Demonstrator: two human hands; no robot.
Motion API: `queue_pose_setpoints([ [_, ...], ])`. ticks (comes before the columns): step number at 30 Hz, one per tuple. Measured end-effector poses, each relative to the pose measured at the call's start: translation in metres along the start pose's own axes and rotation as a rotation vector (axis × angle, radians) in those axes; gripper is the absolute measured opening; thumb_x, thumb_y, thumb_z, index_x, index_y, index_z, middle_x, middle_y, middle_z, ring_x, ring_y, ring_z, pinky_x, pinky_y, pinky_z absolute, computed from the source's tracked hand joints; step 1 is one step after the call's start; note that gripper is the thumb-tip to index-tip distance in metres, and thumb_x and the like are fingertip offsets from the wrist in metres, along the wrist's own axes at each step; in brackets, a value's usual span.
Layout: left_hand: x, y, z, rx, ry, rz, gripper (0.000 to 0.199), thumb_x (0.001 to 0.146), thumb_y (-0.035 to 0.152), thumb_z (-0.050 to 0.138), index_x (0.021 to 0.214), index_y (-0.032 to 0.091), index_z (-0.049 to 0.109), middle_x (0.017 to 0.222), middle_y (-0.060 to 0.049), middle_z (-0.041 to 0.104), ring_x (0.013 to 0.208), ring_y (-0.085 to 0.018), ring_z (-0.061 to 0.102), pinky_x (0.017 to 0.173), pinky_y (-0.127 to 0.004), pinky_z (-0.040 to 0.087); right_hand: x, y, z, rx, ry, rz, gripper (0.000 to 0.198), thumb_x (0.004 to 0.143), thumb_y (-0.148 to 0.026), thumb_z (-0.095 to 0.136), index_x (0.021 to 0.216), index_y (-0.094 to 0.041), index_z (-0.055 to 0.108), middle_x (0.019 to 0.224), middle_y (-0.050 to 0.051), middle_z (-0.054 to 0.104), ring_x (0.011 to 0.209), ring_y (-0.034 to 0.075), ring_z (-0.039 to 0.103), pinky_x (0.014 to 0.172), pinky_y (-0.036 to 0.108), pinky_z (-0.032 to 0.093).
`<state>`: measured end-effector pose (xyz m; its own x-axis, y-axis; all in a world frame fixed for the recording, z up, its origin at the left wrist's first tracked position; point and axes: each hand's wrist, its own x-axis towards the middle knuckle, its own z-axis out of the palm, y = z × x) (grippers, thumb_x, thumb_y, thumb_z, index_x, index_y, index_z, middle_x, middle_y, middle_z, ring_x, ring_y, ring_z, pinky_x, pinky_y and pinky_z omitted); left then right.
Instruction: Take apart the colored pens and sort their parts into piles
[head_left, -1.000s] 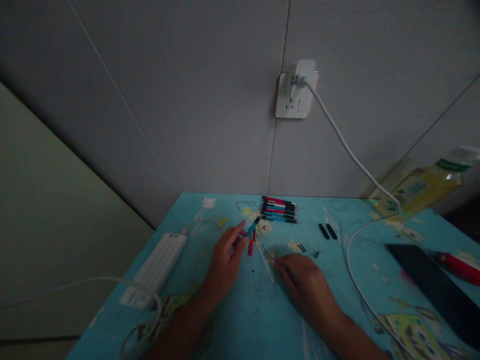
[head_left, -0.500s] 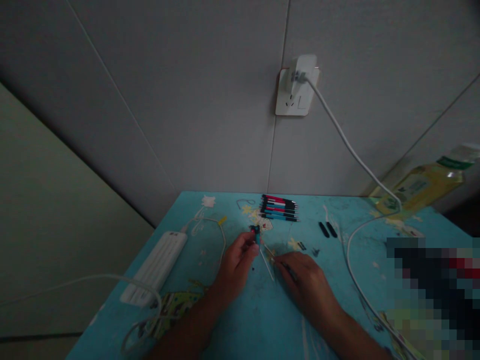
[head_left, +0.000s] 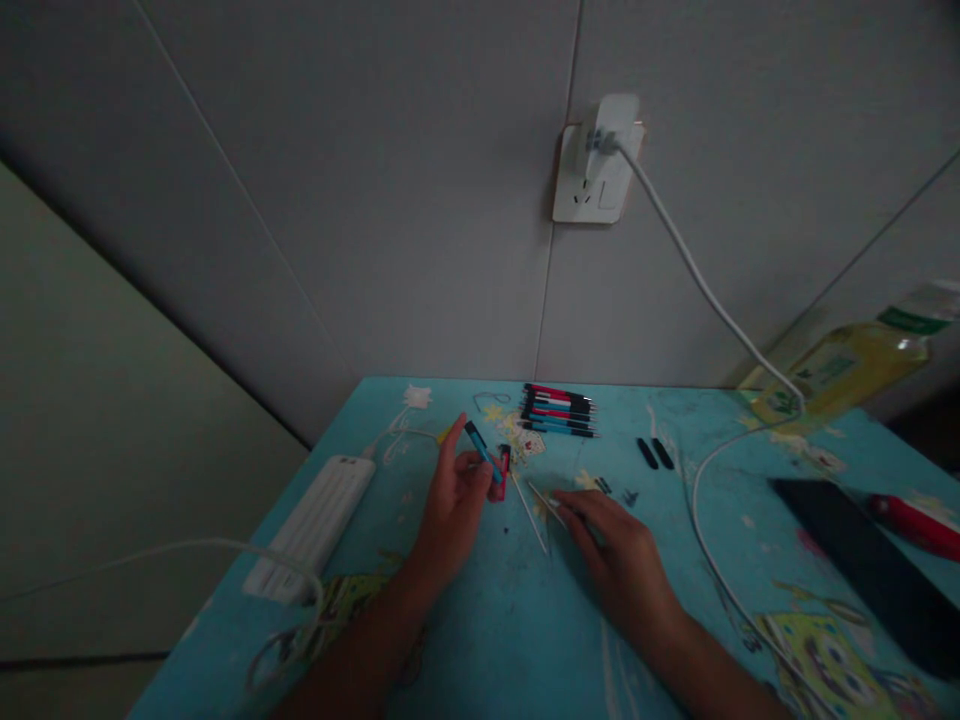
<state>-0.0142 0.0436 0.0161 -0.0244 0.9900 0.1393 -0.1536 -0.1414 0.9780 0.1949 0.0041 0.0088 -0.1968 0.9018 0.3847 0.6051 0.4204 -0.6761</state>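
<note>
My left hand point(head_left: 459, 505) pinches a blue pen barrel point(head_left: 484, 453) with a black end, tilted up to the left. A red pen barrel point(head_left: 503, 480) with a black end shows just beside those fingertips; whether it is held or lies on the table I cannot tell. My right hand point(head_left: 611, 535) is closed on a thin pen refill point(head_left: 541, 496), its tip pointing up to the left. Between the hands a white refill point(head_left: 530, 514) lies on the table. Beyond them is a row of red, blue and black pens point(head_left: 559, 411).
Two black grips point(head_left: 655, 454) and small dark parts point(head_left: 604, 485) lie right of centre. A white power strip point(head_left: 311, 525) is at the left. At the right are a white cable point(head_left: 697, 500), a leaning bottle point(head_left: 832, 370), a black flat strip point(head_left: 862, 560) and a red object point(head_left: 919, 525).
My left hand has turned the blue barrel from near upright to tilted left, its index finger now raised. The red barrel now shows more clearly. My right hand has shifted slightly right.
</note>
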Motion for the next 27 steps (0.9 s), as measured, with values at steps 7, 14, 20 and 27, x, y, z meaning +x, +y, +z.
queue_pose_setpoints([
  [7,-0.002,0.0,0.005,-0.098,-0.098,-0.039,0.064,0.091,0.033,0.065,0.144,0.026,0.03,0.086,0.0,0.067,0.065,-0.011,0.06,0.066,-0.026,0.048,-0.001,-0.007,-0.002,0.187,0.068,0.165,0.019,0.096,-0.031,0.058,0.108,-0.026,0.071,0.103,0.003,0.074,0.093,0.02,0.07,0.083,0.031,0.055],
  [14,-0.004,0.002,0.008,-0.176,-0.093,-0.132,0.062,0.083,0.033,0.074,0.131,0.024,0.036,0.077,0.003,0.068,0.056,-0.009,0.055,0.058,-0.022,0.043,-0.001,-0.014,-0.004,0.246,0.145,0.206,0.01,0.088,-0.032,0.069,0.091,-0.023,0.072,0.082,0.001,0.074,0.075,0.018,0.068,0.07,0.027,0.054],
  [20,-0.002,-0.003,0.008,-0.234,-0.051,-0.153,0.055,0.083,0.029,0.074,0.124,0.024,0.037,0.066,0.008,0.063,0.051,-0.007,0.051,0.052,-0.019,0.037,-0.001,-0.016,-0.007,0.289,0.137,0.205,0.008,0.089,-0.03,0.068,0.089,-0.023,0.072,0.086,0.001,0.073,0.078,0.017,0.066,0.071,0.025,0.052],
  [27,0.0,-0.004,0.008,-0.305,-0.035,-0.179,0.059,0.083,0.03,0.075,0.128,0.024,0.037,0.071,0.006,0.063,0.053,-0.008,0.052,0.054,-0.02,0.038,0.002,-0.017,-0.008,0.235,0.187,0.196,0.008,0.089,-0.029,0.068,0.094,-0.024,0.072,0.084,0.0,0.072,0.074,0.016,0.064,0.069,0.026,0.05],
])
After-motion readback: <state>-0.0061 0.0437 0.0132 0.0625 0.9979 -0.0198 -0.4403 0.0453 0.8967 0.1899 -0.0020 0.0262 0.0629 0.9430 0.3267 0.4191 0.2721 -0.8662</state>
